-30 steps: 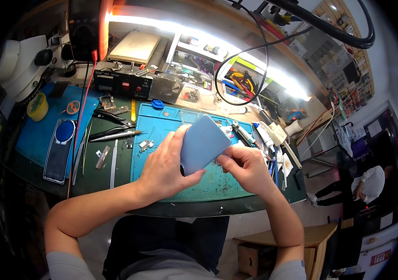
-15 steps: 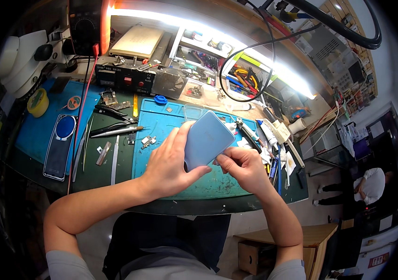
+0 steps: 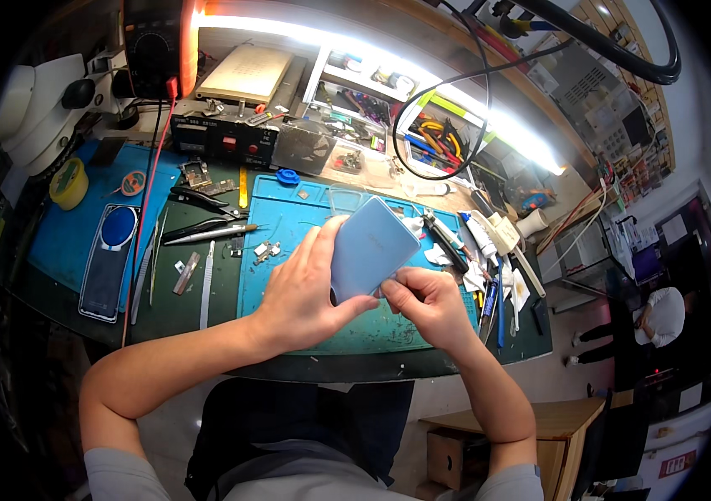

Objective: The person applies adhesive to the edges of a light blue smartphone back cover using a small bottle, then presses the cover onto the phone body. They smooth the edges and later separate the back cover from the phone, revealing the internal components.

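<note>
A smartphone [image 3: 375, 245] with a plain light-blue back is tilted up over the blue work mat [image 3: 289, 217]. My left hand [image 3: 305, 296] is closed around its left and lower edges, the thumb along the bottom. My right hand [image 3: 431, 305] pinches thumb and forefinger together right at the phone's lower right edge. Whatever those fingertips hold is too small and hidden to make out. Small metal parts [image 3: 266, 250] lie on the mat left of my left hand.
On the left lie pliers [image 3: 205, 230], tweezers [image 3: 207, 288] and a dark phone part with a blue disc [image 3: 109, 267]. Tubes, pens and scraps of tissue [image 3: 476, 275] crowd the right. Behind stands a black heating unit [image 3: 222, 142]. Another person [image 3: 663, 317] stands far right.
My right hand has shifted slightly left and down along the phone's edge, its fingers still pinched. The phone and my left hand have barely moved.
</note>
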A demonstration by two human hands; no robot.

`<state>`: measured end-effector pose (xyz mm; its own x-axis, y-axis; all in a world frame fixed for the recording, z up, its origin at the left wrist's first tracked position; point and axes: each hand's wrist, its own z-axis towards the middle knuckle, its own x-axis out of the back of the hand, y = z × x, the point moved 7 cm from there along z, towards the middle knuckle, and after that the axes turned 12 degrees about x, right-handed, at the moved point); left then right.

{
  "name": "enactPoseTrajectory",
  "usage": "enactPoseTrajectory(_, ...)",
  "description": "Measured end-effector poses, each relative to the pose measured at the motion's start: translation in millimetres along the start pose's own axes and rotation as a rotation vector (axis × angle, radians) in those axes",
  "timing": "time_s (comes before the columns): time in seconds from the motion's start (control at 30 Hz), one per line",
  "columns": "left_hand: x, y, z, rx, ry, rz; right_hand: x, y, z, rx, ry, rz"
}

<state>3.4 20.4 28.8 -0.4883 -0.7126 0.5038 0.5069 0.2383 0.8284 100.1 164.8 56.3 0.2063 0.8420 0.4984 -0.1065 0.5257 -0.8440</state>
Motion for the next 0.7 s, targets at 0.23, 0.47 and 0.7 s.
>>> enactPoseTrajectory(0.23,0.0,-0.3,-0.1,0.002,-0.007,0.003,-5.9,7.9,-4.9,0.02,0.035,0.035)
enactPoseTrajectory(0.47,0.8,-1.2,1.8,0.011,-0.017,-0.02,-14.4,15.9,-14.9,-0.044,0.157,0.14)
enactPoseTrajectory(0.7,-1.6,-0.7,1.7,-0.01,-0.028,0.03,-1.7,18.3,-15.3,-0.038,0.194,0.082)
